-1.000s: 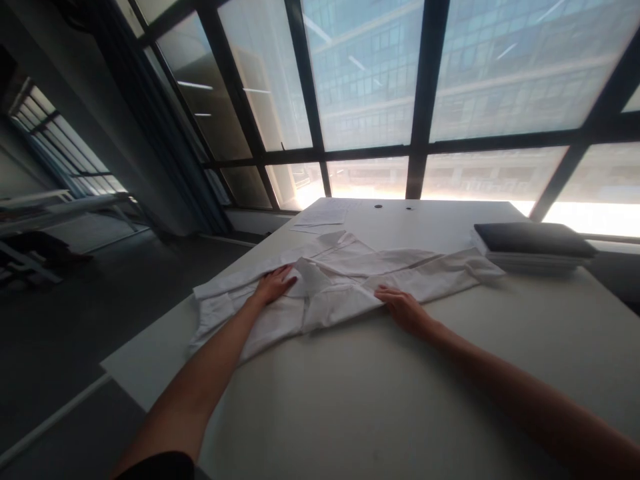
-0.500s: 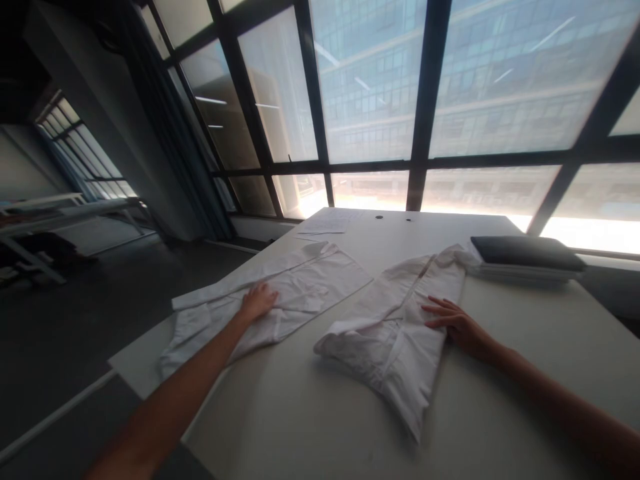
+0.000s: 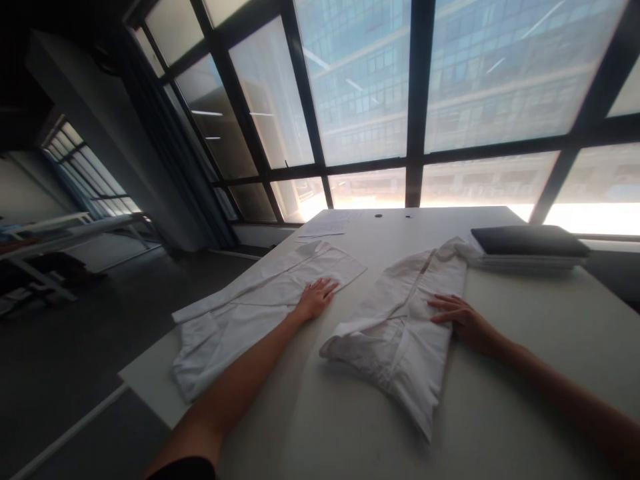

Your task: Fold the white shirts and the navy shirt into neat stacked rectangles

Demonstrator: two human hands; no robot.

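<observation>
Two white cloth pieces, apparently garment parts with seams, lie apart on a white table (image 3: 310, 413). My left hand (image 3: 316, 298) rests spread and flat on the right edge of the left white cloth piece (image 3: 250, 333). That piece is spread fairly smooth, with some gathered folds at its near end. On the right white cloth piece (image 3: 400, 333), which is more crumpled and comes to a point toward me, my right hand (image 3: 457, 317) lies with fingers stretched over its right edge. Neither hand grips anything.
Behind the right cloth piece sits a stack with a dark folded item (image 3: 530, 240) on top. Paper sheets (image 3: 325, 225) lie at the table's far left. Large framed windows (image 3: 370, 87) stand beyond the table; another table (image 3: 75, 233) is far left.
My left hand has slid right across the left cloth piece to its right edge, and the wrinkles there have smoothed out. My right hand has stayed nearly in place. The view has shifted slightly.
</observation>
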